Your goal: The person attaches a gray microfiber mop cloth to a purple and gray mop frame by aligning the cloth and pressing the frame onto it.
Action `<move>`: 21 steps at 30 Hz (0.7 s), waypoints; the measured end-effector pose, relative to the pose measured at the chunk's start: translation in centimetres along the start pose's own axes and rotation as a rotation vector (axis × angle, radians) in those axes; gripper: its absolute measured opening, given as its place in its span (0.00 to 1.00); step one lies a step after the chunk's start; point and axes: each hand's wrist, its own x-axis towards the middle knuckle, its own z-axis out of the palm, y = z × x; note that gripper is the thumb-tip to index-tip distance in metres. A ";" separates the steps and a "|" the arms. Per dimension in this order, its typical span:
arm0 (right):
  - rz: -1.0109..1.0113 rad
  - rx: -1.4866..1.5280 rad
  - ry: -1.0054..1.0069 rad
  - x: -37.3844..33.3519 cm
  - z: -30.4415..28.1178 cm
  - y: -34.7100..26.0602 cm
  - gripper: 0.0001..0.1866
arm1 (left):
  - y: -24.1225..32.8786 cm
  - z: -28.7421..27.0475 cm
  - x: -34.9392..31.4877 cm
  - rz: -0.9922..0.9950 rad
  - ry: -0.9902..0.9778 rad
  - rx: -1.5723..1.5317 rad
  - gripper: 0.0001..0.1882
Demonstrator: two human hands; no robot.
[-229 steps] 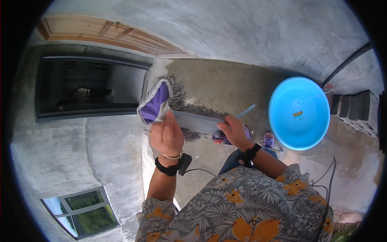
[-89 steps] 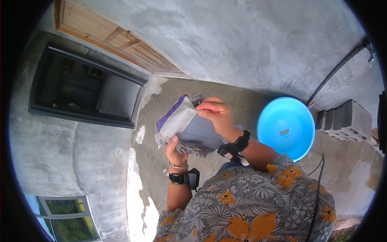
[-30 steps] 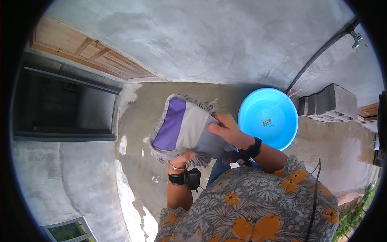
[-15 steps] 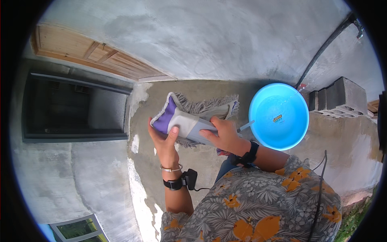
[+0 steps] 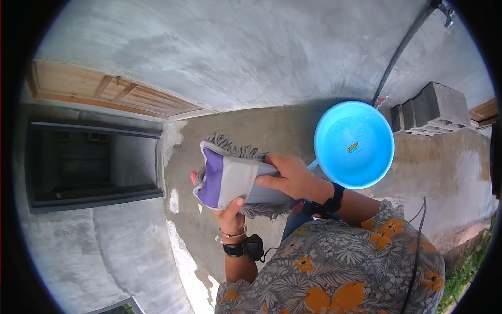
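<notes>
I hold a fringed flat mop pad (image 5: 236, 180) in front of me, light grey with a purple end band and grey yarn strands along its edges. A smooth grey-blue flat plate (image 5: 264, 194) runs into its pale pocket. My left hand (image 5: 230, 217) grips the purple end from below, thumb on top, most fingers hidden behind the pad. My right hand (image 5: 295, 180) is closed over the plate's right part, thumb and forefinger on its upper face. Just past that hand shows a short pale bar (image 5: 312, 165). The pad's far half is mostly hidden underneath.
A round light-blue basin (image 5: 354, 145) with water stands on the concrete floor to the right, a thin stream falling into it. Grey hollow blocks (image 5: 436, 110) lie beyond. A dark pipe (image 5: 400, 55) with a tap climbs the wall. A dark-framed doorway (image 5: 94, 162) is at left.
The pad has turned flatter toward me, and its hanging far half has gone from sight behind it. My left hand has moved down and slightly right; my right hand still grips the plate.
</notes>
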 end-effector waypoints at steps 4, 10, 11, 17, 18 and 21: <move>-0.282 -0.086 0.238 0.1 0.1 -2.5 0.24 | 0.7 -1.3 -0.2 -0.047 -0.031 -0.112 0.61; -0.592 -0.026 0.214 2.7 -0.1 -3.1 0.14 | 2.4 2.4 -1.0 0.073 0.066 0.033 0.52; -0.565 -0.021 0.207 2.6 0.0 -2.9 0.13 | 2.7 2.1 -1.0 0.067 0.079 0.006 0.54; -0.397 0.132 0.174 0.2 0.5 0.4 0.11 | 2.1 -0.6 -1.4 0.067 0.130 0.012 0.54; -0.380 0.160 0.145 0.4 0.2 0.5 0.12 | 1.9 -0.8 -1.1 0.079 0.128 0.025 0.53; -0.271 0.323 -0.046 1.0 -0.6 0.1 0.13 | 1.8 -0.6 -1.0 0.065 0.098 0.030 0.46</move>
